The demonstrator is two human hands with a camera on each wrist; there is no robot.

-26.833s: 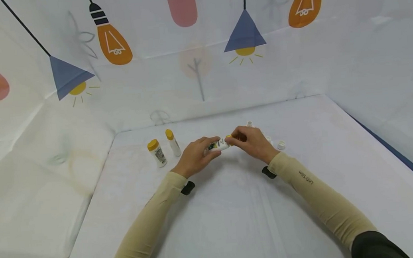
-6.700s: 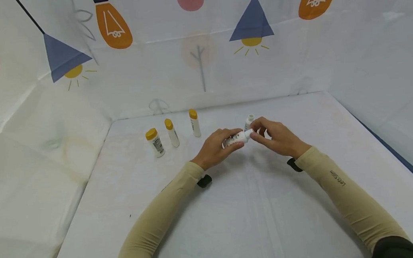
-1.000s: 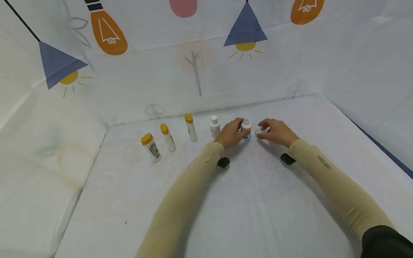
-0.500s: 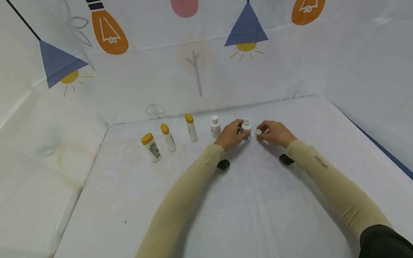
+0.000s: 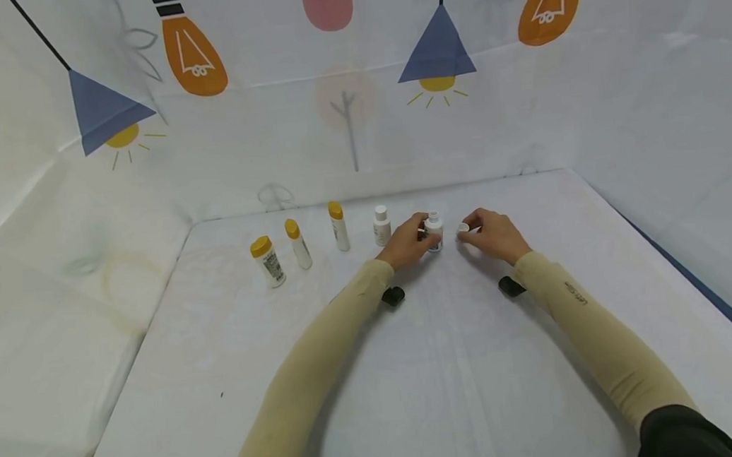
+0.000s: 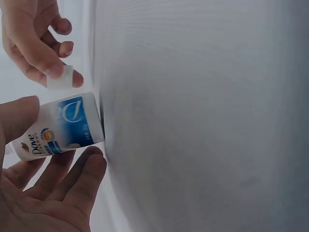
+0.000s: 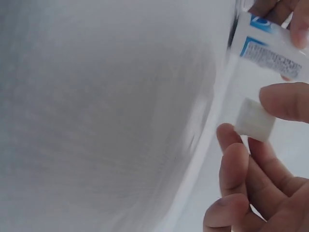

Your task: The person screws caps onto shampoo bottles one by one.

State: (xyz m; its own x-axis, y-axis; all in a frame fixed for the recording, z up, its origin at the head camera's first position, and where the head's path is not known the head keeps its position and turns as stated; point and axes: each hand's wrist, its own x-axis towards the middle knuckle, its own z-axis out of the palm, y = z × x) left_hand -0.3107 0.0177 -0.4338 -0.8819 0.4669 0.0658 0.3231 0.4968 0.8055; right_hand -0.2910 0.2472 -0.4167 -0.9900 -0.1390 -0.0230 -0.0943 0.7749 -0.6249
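Note:
In the head view my left hand [image 5: 405, 244] grips a small white Dove bottle [image 5: 435, 231] with a bare threaded neck. The left wrist view shows its blue label, with the thumb on one side and fingers on the other; its base is right at the table surface. My right hand [image 5: 495, 235], a short way to the right, pinches a white screw cap [image 7: 256, 121] between thumb and fingers. Cap and bottle are apart. Just left of the left hand stands another small white bottle [image 5: 381, 226] with a white cap on.
Left of the white bottles stand three white bottles with yellow caps: a wide one [image 5: 269, 262], a slim one [image 5: 298, 244] and another slim one [image 5: 338, 226]. They stand upright on the white-covered table [image 5: 427, 380]. A printed white sheet [image 5: 257, 137] rises behind.
Two bottles, one yellow-capped and one white-capped, handled in the older frames now stand capped in the row. Over the last second the right hand has raised the cap slightly; the left shifted slightly left.

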